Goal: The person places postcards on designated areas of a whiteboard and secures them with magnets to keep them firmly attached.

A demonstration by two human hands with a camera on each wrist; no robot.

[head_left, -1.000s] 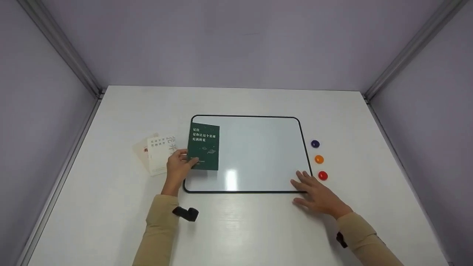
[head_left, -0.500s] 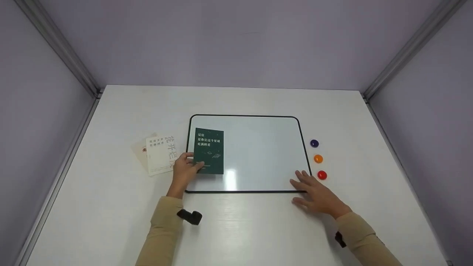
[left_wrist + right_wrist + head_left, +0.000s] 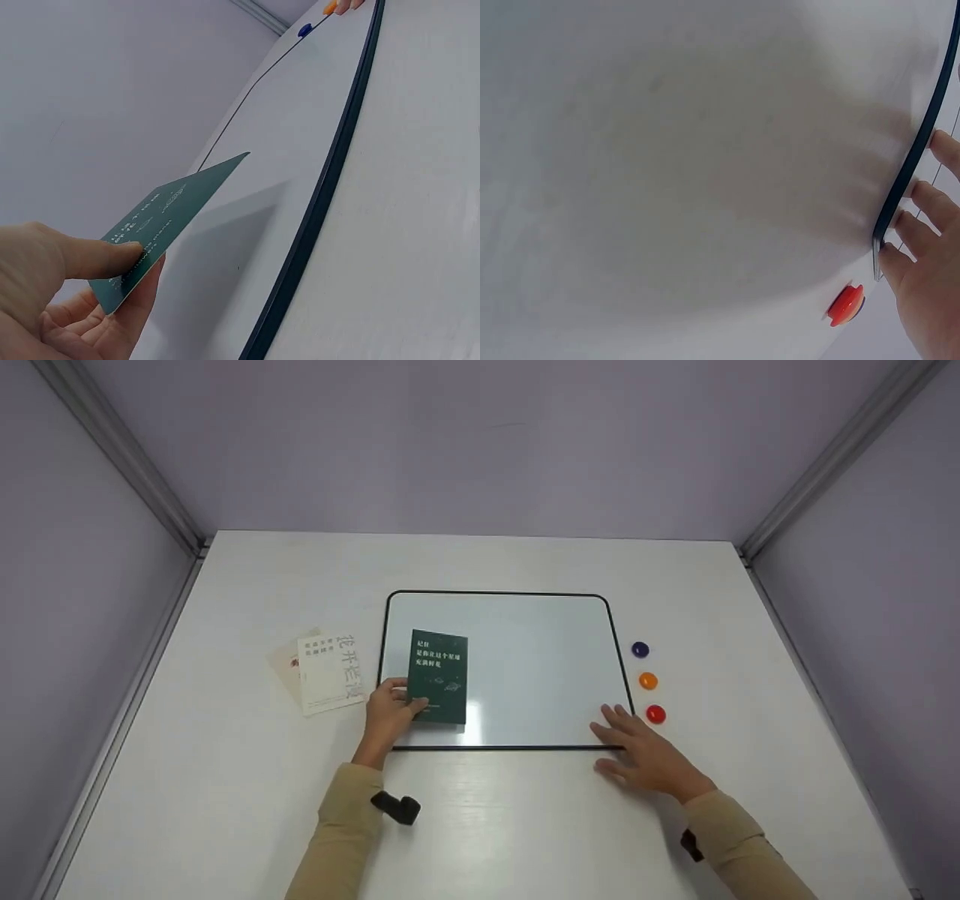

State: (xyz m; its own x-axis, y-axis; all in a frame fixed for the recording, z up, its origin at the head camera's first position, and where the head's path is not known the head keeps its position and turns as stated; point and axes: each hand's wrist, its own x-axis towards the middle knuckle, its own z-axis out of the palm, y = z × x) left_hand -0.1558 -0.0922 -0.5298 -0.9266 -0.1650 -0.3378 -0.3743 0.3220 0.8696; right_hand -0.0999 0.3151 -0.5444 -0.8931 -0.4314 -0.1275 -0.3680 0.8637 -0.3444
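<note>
Between thumb and fingers my left hand [image 3: 390, 712] pinches a dark green postcard [image 3: 442, 671] with white print and a small planet drawing. In the left wrist view the postcard [image 3: 176, 214] tilts above the whiteboard and casts a shadow on it. The black-rimmed whiteboard [image 3: 540, 660] lies on the table. My right hand [image 3: 645, 754] rests with spread fingers at the board's lower right corner. In the right wrist view the fingertips of the right hand [image 3: 930, 247] touch the board at its dark rim [image 3: 915, 157].
Left of the board lie a white card [image 3: 326, 675] and a beige card [image 3: 285, 664] partly under it. Blue [image 3: 640, 649], orange [image 3: 648, 681] and red [image 3: 656, 714] round magnets line the board's right side. Walls enclose the white table [image 3: 480, 840].
My left hand has carried the green postcard to the right and nearer me, farther in over the whiteboard, uncovering more of the white card. The right hand has stayed in place.
</note>
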